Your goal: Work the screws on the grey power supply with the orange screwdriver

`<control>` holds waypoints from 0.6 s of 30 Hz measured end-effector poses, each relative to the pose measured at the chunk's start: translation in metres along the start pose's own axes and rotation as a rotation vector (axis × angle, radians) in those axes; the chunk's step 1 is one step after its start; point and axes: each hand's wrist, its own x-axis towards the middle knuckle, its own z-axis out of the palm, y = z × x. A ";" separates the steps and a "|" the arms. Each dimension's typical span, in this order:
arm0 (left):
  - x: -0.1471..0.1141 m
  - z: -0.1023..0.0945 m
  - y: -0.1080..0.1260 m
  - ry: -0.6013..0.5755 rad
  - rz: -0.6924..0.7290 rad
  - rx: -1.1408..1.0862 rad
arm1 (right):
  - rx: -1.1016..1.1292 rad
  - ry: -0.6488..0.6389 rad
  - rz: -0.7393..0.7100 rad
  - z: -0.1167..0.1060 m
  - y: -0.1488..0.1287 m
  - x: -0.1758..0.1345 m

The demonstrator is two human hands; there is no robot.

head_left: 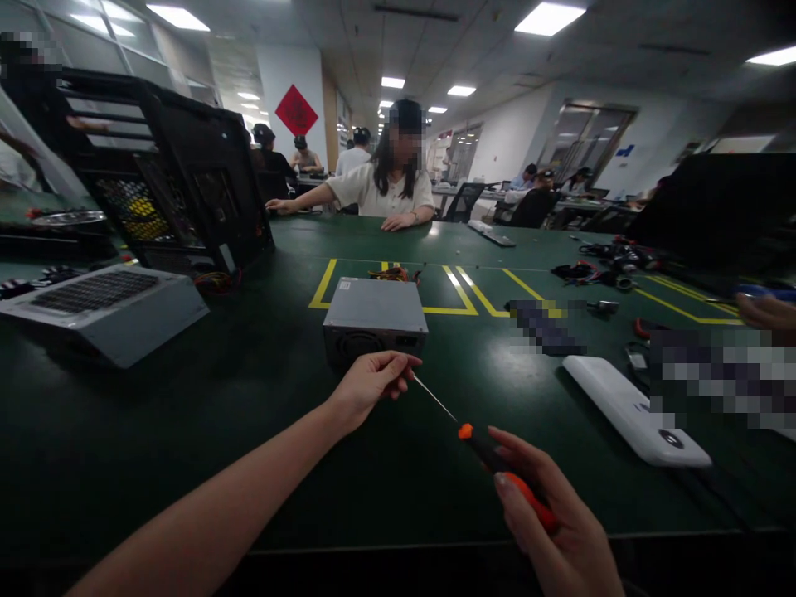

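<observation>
My right hand [547, 506] is wrapped round the black and orange handle of a screwdriver [482, 448]. The thin metal shaft points up and left, away from me. At its tip, my left hand [376, 381] has thumb and fingers pinched together; whatever is between them is too small to make out. Just beyond the left hand, a grey metal power supply unit [376, 307] sits on the green table [279, 464]. Its fan grille and power socket face me, and coloured wires [395, 274] lie behind it.
Another power supply [105, 307] lies at left, before an upright black computer case [180, 174]. On the right are a white oblong device [634, 410], cables [613, 257] and a co-worker's hand [768, 311]. Yellow tape [451, 311] marks the table. Across it stands a person [385, 182].
</observation>
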 end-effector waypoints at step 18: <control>-0.001 -0.002 0.000 0.040 -0.089 -0.106 | -0.334 0.127 -0.398 0.027 0.005 -0.001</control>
